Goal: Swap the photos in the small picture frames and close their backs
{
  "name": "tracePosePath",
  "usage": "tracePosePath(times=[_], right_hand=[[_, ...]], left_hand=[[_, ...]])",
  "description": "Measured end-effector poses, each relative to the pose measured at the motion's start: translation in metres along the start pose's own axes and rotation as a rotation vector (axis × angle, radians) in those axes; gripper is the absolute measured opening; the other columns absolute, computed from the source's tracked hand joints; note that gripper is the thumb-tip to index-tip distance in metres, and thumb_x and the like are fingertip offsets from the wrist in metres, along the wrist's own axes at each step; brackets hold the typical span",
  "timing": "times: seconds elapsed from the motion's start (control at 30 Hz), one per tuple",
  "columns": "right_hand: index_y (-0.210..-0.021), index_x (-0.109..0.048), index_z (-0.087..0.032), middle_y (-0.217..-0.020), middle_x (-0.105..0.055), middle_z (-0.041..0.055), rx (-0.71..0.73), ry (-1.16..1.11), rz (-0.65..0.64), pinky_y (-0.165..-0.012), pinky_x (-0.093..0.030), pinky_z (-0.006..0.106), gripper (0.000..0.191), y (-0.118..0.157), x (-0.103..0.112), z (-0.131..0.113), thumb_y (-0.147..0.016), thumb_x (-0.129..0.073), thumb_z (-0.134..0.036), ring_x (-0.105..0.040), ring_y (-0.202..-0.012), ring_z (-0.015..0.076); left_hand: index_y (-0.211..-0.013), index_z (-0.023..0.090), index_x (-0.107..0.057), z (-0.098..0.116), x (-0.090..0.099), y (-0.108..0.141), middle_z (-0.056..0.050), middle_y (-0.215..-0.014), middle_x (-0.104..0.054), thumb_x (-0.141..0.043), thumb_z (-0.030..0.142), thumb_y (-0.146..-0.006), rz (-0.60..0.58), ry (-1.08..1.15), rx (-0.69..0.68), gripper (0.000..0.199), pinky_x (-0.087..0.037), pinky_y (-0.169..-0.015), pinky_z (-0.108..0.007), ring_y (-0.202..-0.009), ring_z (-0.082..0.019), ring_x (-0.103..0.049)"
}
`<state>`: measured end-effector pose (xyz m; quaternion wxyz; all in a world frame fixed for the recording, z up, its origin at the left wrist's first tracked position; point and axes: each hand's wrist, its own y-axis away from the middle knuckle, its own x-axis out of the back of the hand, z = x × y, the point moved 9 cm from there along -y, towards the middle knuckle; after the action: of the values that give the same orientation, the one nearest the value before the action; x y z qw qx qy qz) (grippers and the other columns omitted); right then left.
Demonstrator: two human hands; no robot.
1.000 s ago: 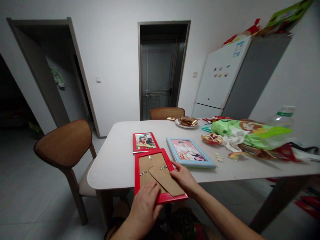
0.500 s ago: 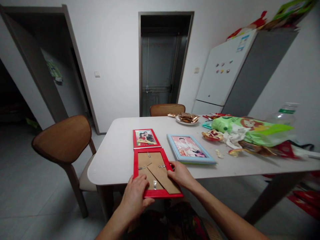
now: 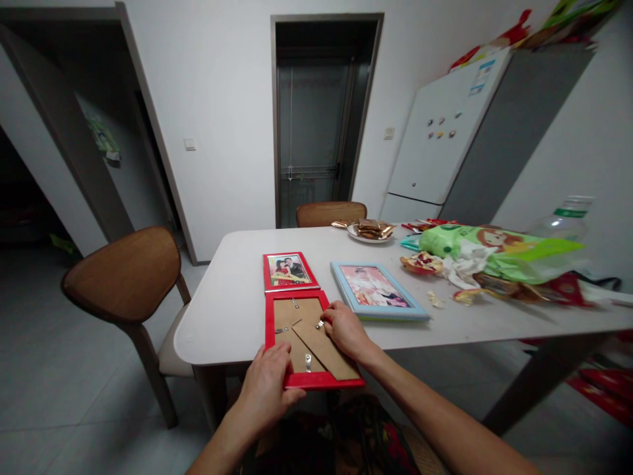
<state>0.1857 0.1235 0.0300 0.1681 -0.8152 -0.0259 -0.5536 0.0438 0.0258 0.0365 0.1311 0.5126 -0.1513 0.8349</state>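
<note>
Red rectangular picture frame [image 3: 321, 381], overhanging the white table [image 3: 222, 290], could tip if the left hand [image 3: 267, 380] gripping it slackens while the right hand [image 3: 349, 332], fingers pinched narrow, forces its silvery clip [image 3: 320, 324].

Left of the far red frame [image 3: 291, 271], the table [image 3: 222, 290] gives a wide lane to its far edge. A narrow gap runs between that and the blue frame [image 3: 378, 287]; the right hand [image 3: 347, 331] blocks its near end. The left hand [image 3: 270, 371] covers the near red frame's [image 3: 304, 335] near left corner. Rightward, pomegranate [image 3: 422, 263], tissue [image 3: 462, 270] and bag [image 3: 499, 247] bar passage
</note>
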Motion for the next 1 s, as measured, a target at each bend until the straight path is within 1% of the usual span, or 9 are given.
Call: tracePosePath(times=[0.17,0.27,0.4,0.5,0.6,0.7,0.77,0.9,1.0], right_hand=[[-0.086,-0.065,-0.017,-0.089,-0.055,0.0090,-0.001,0.055,0.024,-0.071,-0.035,0.025,0.023,0.002,0.007,-0.005,-0.074,-0.044,-0.018,-0.048,-0.082,0.0175],[-0.088,-0.064,-0.019,-0.091,-0.058,0.0085,0.055,0.056,0.041,-0.074,-0.033,0.028,0.023,0.004,0.010,-0.023,-0.074,-0.046,-0.020,-0.047,-0.086,0.0198],[-0.086,-0.065,-0.021,-0.088,-0.061,0.0049,0.224,-0.066,-0.031,-0.078,-0.032,0.027,0.022,0.001,-0.004,-0.063,-0.077,-0.045,-0.024,-0.049,-0.085,0.0168],[-0.085,-0.066,-0.021,-0.086,-0.061,0.0044,0.268,-0.112,-0.057,-0.077,-0.033,0.025,0.021,-0.006,-0.015,-0.082,-0.076,-0.049,-0.028,-0.050,-0.084,0.0157],[-0.081,-0.067,-0.021,-0.084,-0.060,0.0042,0.283,-0.117,-0.066,-0.073,-0.035,0.024,0.020,-0.012,-0.022,-0.092,-0.075,-0.050,-0.030,-0.050,-0.082,0.0154],[-0.078,-0.066,-0.019,-0.082,-0.060,0.0053,0.244,-0.098,-0.047,-0.070,-0.035,0.024,0.020,-0.017,-0.027,-0.092,-0.076,-0.048,-0.027,-0.050,-0.079,0.0151],[-0.079,-0.065,-0.018,-0.081,-0.060,0.0059,0.224,-0.089,-0.027,-0.070,-0.035,0.024,0.020,-0.019,-0.028,-0.090,-0.076,-0.047,-0.025,-0.050,-0.079,0.0148],[-0.082,-0.064,-0.017,-0.083,-0.060,0.0061,0.209,-0.081,0.006,-0.073,-0.034,0.024,0.020,-0.024,-0.027,-0.083,-0.077,-0.047,-0.025,-0.050,-0.081,0.0151],[-0.092,-0.062,-0.016,-0.092,-0.059,0.0083,0.121,-0.016,0.053,-0.075,-0.033,0.026,0.025,-0.028,-0.019,-0.068,-0.078,-0.044,-0.027,-0.048,-0.086,0.0179]], left_hand=[[-0.090,0.016,-0.056,-0.001,0.001,0.000,-0.012,-0.121,-0.048,-0.070,0.027,-0.055,0.020,0.014,0.019,0.040,-0.028,-0.097,-0.045,-0.113,-0.025,-0.042],[-0.089,0.016,-0.056,-0.002,0.001,-0.001,-0.012,-0.120,-0.050,-0.071,0.027,-0.054,0.033,0.020,0.015,0.039,-0.027,-0.097,-0.044,-0.112,-0.025,-0.043],[-0.088,0.017,-0.056,-0.003,-0.001,-0.001,-0.011,-0.120,-0.049,-0.070,0.027,-0.055,0.025,0.016,0.015,0.037,-0.026,-0.097,-0.045,-0.112,-0.025,-0.042],[-0.089,0.017,-0.056,-0.002,-0.001,-0.001,-0.010,-0.119,-0.050,-0.070,0.028,-0.055,0.021,0.011,0.018,0.039,-0.027,-0.097,-0.044,-0.111,-0.025,-0.043],[-0.090,0.016,-0.056,-0.002,-0.001,-0.001,-0.010,-0.118,-0.051,-0.070,0.029,-0.056,0.021,0.006,0.016,0.039,-0.027,-0.097,-0.043,-0.111,-0.025,-0.043],[-0.100,0.016,-0.053,-0.002,0.000,-0.002,-0.011,-0.118,-0.051,-0.069,0.030,-0.057,0.019,0.011,0.027,0.048,-0.027,-0.097,-0.044,-0.112,-0.026,-0.042],[-0.103,0.017,-0.052,-0.002,0.000,-0.002,-0.011,-0.119,-0.050,-0.069,0.030,-0.057,0.019,0.015,0.030,0.051,-0.027,-0.097,-0.044,-0.113,-0.026,-0.042],[-0.097,0.017,-0.054,-0.003,-0.002,-0.001,-0.010,-0.121,-0.049,-0.070,0.028,-0.055,0.020,0.021,0.022,0.046,-0.025,-0.098,-0.044,-0.114,-0.025,-0.041],[-0.089,0.017,-0.056,-0.005,-0.004,0.000,-0.011,-0.122,-0.048,-0.070,0.028,-0.055,0.021,0.024,0.014,0.039,-0.025,-0.098,-0.043,-0.114,-0.024,-0.041]])
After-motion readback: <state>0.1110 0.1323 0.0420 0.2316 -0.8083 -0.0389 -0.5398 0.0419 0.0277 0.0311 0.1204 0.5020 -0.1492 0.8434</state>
